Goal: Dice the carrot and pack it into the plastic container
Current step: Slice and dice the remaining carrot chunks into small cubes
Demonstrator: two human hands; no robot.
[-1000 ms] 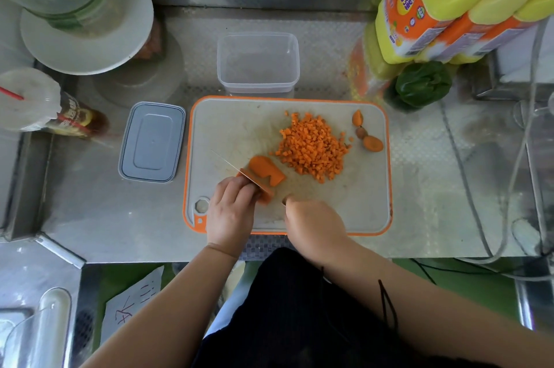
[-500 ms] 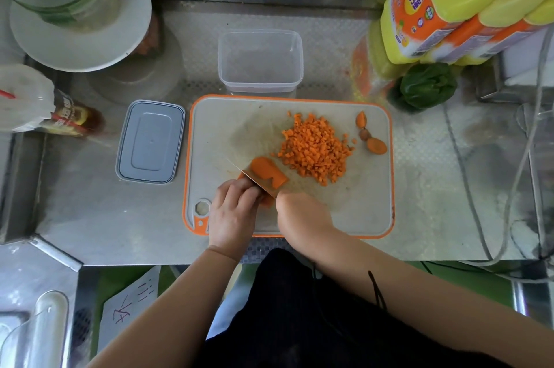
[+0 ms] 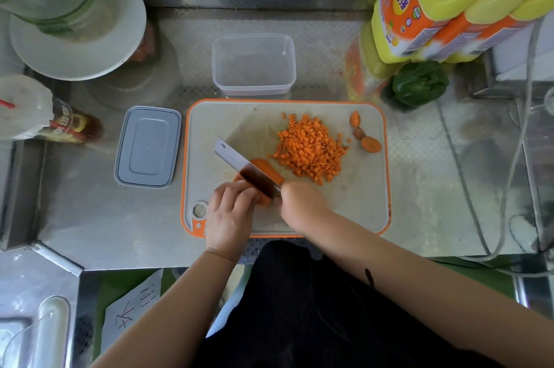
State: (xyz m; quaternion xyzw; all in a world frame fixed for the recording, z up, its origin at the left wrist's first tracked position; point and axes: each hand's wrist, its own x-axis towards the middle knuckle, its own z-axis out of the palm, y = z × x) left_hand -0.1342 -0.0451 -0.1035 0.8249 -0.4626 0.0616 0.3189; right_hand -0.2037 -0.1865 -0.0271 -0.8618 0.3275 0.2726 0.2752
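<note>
A pile of diced carrot (image 3: 311,150) lies on the white cutting board with an orange rim (image 3: 359,188). A larger carrot piece (image 3: 265,168) sits beside it, under the knife blade (image 3: 236,162). My right hand (image 3: 299,204) grips the knife handle, with the blade tilted so its flat side shows. My left hand (image 3: 229,211) holds the near end of the carrot piece with curled fingers. The clear plastic container (image 3: 254,65) stands with nothing in it behind the board. Its grey lid (image 3: 148,146) lies to the left.
Three carrot end scraps (image 3: 364,135) lie at the board's far right. Yellow and orange bottles (image 3: 434,5) and a green pepper (image 3: 419,86) stand at the back right. A white plate (image 3: 78,38) and a lidded cup (image 3: 24,107) sit at the left. Cables (image 3: 479,217) trail at the right.
The knife blade has tilted over, now showing its flat side across the carrot piece. My right hand moved a little left toward my left hand.
</note>
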